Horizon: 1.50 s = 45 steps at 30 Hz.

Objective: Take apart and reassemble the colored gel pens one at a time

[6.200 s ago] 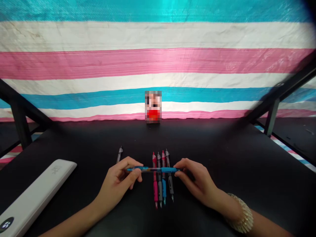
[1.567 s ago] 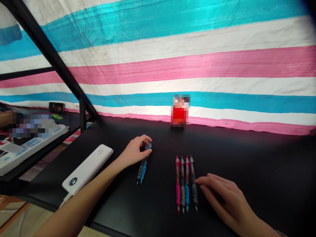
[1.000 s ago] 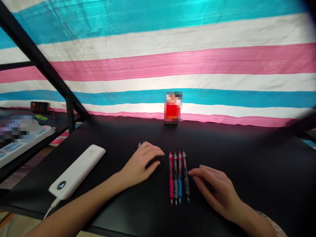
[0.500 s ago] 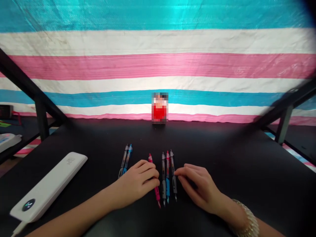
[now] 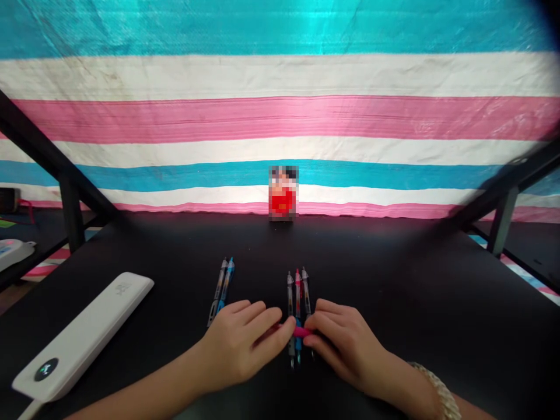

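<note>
A pink pen (image 5: 301, 332) is held sideways between my two hands, above several pens on the table. My left hand (image 5: 251, 338) is closed around its left part, which the fingers mostly hide. The fingertips of my right hand (image 5: 343, 341) pinch its right end. Beneath it lie a grey pen (image 5: 290, 291), a pen with a pink top and blue grip (image 5: 298, 289), and another grey pen (image 5: 306, 286), side by side. Beyond my left hand rest a grey pen (image 5: 221, 280) and a blue pen (image 5: 227, 280), their lower ends partly covered by it.
A white power bank (image 5: 87, 332) with a cable lies on the left of the black table (image 5: 394, 262). A small blurred picture (image 5: 283, 192) stands at the back edge before a striped sheet (image 5: 175, 116). Black metal bars (image 5: 72, 210) flank the table.
The pink pen has been lifted from the table and turned from lengthwise to sideways. My right hand has moved left from beside the grey pen and now grips the pink pen's end.
</note>
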Each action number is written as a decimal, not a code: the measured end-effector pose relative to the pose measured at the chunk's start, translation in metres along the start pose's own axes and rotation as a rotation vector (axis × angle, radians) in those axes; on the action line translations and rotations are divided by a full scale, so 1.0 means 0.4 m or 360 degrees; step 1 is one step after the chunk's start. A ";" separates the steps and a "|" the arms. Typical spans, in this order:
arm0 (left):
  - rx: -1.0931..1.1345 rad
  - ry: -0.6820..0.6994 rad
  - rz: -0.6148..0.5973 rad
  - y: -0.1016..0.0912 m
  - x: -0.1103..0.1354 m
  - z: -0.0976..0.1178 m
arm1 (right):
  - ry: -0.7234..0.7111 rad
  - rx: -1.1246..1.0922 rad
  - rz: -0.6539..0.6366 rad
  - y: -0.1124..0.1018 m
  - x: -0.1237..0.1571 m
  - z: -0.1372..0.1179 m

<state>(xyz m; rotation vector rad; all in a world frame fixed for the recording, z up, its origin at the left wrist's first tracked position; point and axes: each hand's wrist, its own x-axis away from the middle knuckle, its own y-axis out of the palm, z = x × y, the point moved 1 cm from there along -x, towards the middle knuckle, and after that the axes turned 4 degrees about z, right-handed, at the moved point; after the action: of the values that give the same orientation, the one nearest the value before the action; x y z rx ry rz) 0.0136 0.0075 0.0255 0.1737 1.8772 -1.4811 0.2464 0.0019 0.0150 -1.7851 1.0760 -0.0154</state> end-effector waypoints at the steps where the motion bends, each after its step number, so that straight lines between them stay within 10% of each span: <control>1: -0.0045 0.0000 -0.0001 0.001 0.006 -0.007 | 0.0040 0.0010 0.0046 -0.002 0.002 0.007; 13: 0.0403 -0.0466 -0.0176 0.022 0.044 -0.014 | 0.0106 -0.0131 0.0285 0.007 0.023 0.031; 21: 0.1052 -0.1199 -0.0685 0.011 0.032 -0.010 | -0.0088 -0.0135 0.0344 0.006 0.027 0.030; 30: 0.0799 -0.1190 0.0006 0.001 0.045 -0.033 | 0.0265 -0.0170 0.0402 -0.019 0.016 0.043; 45: 0.1228 -0.1828 0.0040 -0.004 0.033 -0.041 | 0.0542 -0.0369 0.0137 -0.030 0.012 0.034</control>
<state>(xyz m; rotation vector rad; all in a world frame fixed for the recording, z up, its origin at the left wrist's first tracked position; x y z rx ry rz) -0.0042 0.0172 0.0200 -0.2617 0.3719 -1.6686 0.2635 0.0098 0.0154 -1.9876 1.4455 -0.1527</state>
